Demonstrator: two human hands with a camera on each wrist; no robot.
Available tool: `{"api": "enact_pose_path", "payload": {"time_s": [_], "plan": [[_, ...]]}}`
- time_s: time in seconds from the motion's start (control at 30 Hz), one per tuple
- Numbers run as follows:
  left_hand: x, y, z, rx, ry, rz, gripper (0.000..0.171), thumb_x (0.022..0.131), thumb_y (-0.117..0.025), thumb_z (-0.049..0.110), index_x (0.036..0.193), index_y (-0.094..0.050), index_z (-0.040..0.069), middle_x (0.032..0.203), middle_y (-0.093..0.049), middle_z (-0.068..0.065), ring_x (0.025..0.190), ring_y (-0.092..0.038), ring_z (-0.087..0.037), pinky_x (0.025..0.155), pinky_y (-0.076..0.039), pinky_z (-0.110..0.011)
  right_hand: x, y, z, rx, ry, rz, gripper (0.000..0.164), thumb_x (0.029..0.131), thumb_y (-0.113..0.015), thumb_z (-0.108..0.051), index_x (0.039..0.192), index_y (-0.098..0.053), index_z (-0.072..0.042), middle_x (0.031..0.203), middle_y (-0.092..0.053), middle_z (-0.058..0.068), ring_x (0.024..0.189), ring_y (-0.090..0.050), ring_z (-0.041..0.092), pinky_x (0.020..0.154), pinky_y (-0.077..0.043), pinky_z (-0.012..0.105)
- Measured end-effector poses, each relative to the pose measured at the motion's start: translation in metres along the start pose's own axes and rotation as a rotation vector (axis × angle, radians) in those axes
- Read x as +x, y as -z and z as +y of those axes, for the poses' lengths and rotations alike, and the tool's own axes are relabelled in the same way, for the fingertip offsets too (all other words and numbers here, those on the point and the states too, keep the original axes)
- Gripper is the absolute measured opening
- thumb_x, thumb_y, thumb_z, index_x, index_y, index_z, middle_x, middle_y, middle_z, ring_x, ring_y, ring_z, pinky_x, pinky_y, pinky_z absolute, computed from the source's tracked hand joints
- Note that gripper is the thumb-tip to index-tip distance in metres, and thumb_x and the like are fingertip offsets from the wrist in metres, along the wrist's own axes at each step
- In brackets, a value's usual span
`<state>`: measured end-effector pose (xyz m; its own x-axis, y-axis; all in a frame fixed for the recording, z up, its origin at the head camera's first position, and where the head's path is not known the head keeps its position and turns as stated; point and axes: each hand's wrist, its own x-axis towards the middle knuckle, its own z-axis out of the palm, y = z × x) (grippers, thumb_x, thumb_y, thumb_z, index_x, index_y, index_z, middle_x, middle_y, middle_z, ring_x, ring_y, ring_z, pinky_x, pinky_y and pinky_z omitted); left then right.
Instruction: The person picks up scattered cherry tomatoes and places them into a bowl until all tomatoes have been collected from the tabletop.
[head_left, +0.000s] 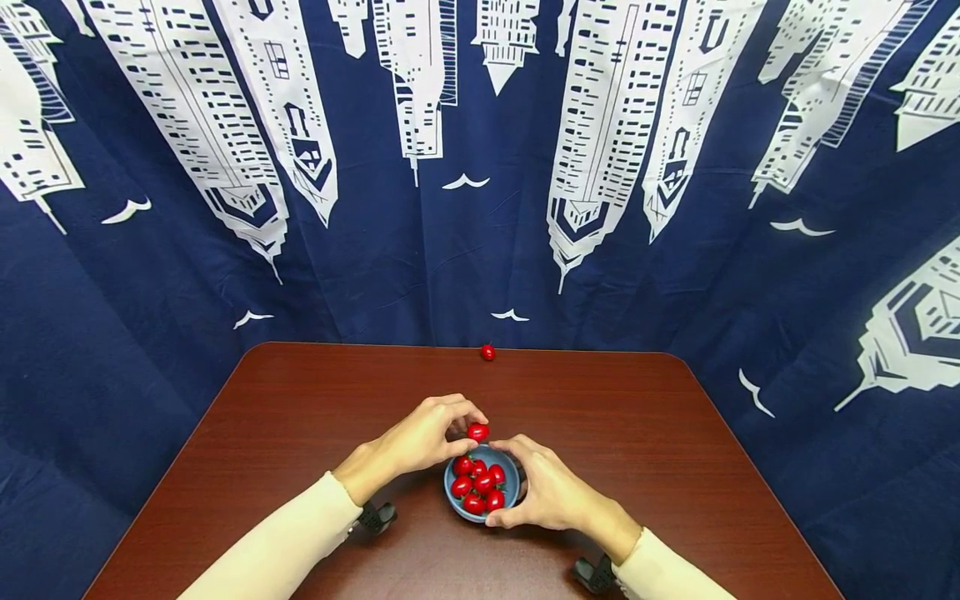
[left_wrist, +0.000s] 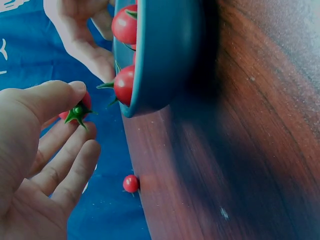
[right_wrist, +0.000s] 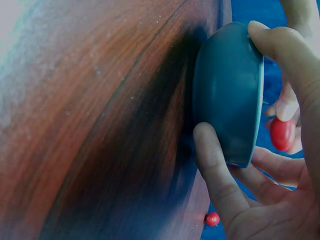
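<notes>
A blue bowl point(head_left: 447, 502) with several red cherry tomatoes point(head_left: 483, 482) in it stands on the table, before the person. My left hand point(head_left: 429, 435) pinches one cherry tomato point(head_left: 477, 432) between thumb and fingers, just above the bowl's far left rim. Its green stem star faces the left wrist camera. Around the right side of the bowl, my right hand point(head_left: 551, 487) curls thumb and fingers, gripping it. In the right wrist view the bowl's outer wall point(right_wrist: 230, 95) lies between the thumb and the fingers.
Another cherry tomato point(head_left: 488, 352) lies alone at the table's far edge. The brown wooden table point(head_left: 315, 408) has rounded far corners. Behind it hangs a dark blue cloth point(head_left: 465, 250) printed with white buildings and birds.
</notes>
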<state>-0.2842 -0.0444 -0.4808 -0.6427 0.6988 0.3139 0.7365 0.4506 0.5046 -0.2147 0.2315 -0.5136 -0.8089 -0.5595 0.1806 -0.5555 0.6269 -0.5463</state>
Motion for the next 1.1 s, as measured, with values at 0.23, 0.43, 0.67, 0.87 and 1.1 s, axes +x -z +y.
{"api": "enact_pose_path", "payload": {"time_s": [0.23,0.43,0.67,0.87,1.1], "plan": [[-0.005,0.001,0.007,-0.018,-0.024,-0.036,0.033,0.101,-0.092,0.012,0.133,-0.082,0.016,0.118,-0.079,0.003,0.100,-0.073,-0.008,0.089,-0.067,-0.024,0.001,-0.001,0.002,0.003,-0.019,0.000,0.098,0.082,-0.104,-0.060,0.156,-0.065,-0.008,0.138,-0.073,0.000,0.119,-0.074,0.013,0.100,-0.066,0.027],[-0.005,-0.003,0.013,-0.034,-0.043,-0.070,0.033,0.102,-0.092,0.011,0.133,-0.083,0.016,0.121,-0.080,0.002,0.103,-0.076,-0.014,0.094,-0.070,-0.028,0.000,-0.002,0.003,0.030,-0.016,0.004,0.097,0.081,-0.105,-0.057,0.154,-0.065,-0.008,0.139,-0.074,0.002,0.117,-0.075,0.014,0.097,-0.067,0.025],[-0.003,-0.004,0.014,-0.025,-0.106,-0.074,0.032,0.102,-0.091,0.010,0.132,-0.083,0.014,0.121,-0.081,0.000,0.107,-0.080,-0.023,0.097,-0.072,-0.035,0.002,-0.002,0.004,0.012,0.002,0.013,0.097,0.081,-0.105,-0.059,0.154,-0.065,-0.011,0.139,-0.074,-0.001,0.117,-0.075,0.013,0.097,-0.066,0.025],[-0.003,-0.003,0.017,-0.020,-0.104,-0.082,0.032,0.102,-0.091,0.011,0.133,-0.083,0.013,0.122,-0.081,-0.001,0.103,-0.079,-0.028,0.094,-0.072,-0.039,0.002,-0.001,0.004,0.015,0.010,0.010,0.096,0.081,-0.105,-0.058,0.154,-0.064,-0.011,0.141,-0.074,-0.001,0.120,-0.076,0.016,0.100,-0.066,0.026],[-0.002,-0.002,0.018,0.007,-0.107,-0.064,0.042,0.102,-0.092,0.017,0.142,-0.080,0.015,0.134,-0.081,-0.002,0.121,-0.080,-0.026,0.109,-0.069,-0.039,0.002,0.000,0.002,-0.012,0.007,0.012,0.097,0.080,-0.105,-0.058,0.153,-0.065,-0.008,0.140,-0.074,0.002,0.119,-0.076,0.015,0.100,-0.067,0.028]]}}
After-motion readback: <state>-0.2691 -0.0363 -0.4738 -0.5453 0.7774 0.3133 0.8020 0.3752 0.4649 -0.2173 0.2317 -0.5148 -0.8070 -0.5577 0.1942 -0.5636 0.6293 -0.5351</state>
